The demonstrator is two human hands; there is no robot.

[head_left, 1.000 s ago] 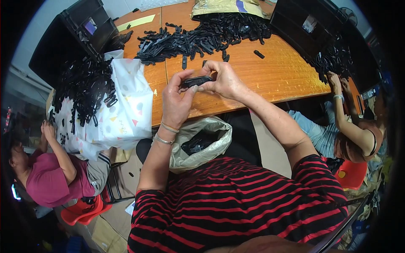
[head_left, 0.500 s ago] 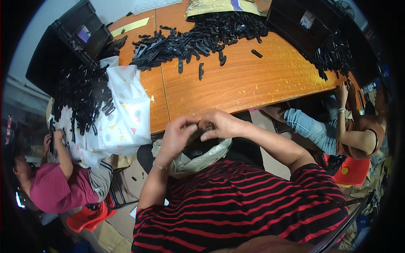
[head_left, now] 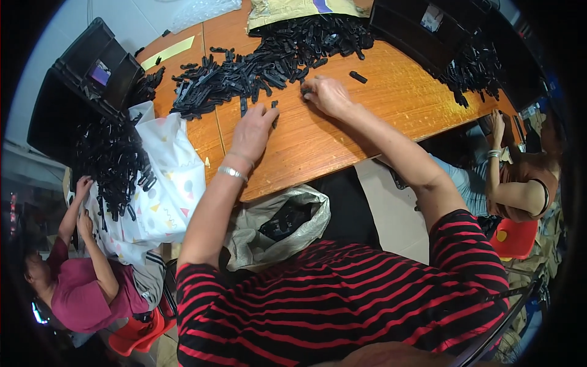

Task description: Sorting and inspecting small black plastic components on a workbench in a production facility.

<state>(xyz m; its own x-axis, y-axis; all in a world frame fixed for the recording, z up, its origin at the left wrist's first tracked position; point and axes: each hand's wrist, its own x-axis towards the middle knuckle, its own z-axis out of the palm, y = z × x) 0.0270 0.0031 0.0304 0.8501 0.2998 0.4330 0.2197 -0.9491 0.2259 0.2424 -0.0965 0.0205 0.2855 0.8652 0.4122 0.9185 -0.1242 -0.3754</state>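
Observation:
My left hand (head_left: pixel 252 131) reaches over the wooden table, fingers curled round a small black plastic piece (head_left: pixel 275 115) in front of the pile. Farther right, my right hand (head_left: pixel 331 96) has its thumb and fingers closed on another black plastic piece (head_left: pixel 305 92), mostly covered by the fingertips. Behind both hands lies a heap of long black plastic pieces (head_left: pixel 229 79). Below, against the table's near edge, a pale woven sack (head_left: pixel 315 217) gapes in my lap with dark pieces inside.
The wooden table (head_left: pixel 287 159) carries a single black piece (head_left: pixel 358 77) right of my hands. A paper sack (head_left: pixel 275 15) and a black crate (head_left: pixel 409 37) stand at the back. At left, a co-worker (head_left: pixel 85 293) sits by a patterned white sheet (head_left: pixel 165 177); another (head_left: pixel 520 177) sits at right.
Both hands have moved forward from above the sack onto the table, spreading apart. Each has closed on a black piece lying in front of the heap. The view has shifted slightly.

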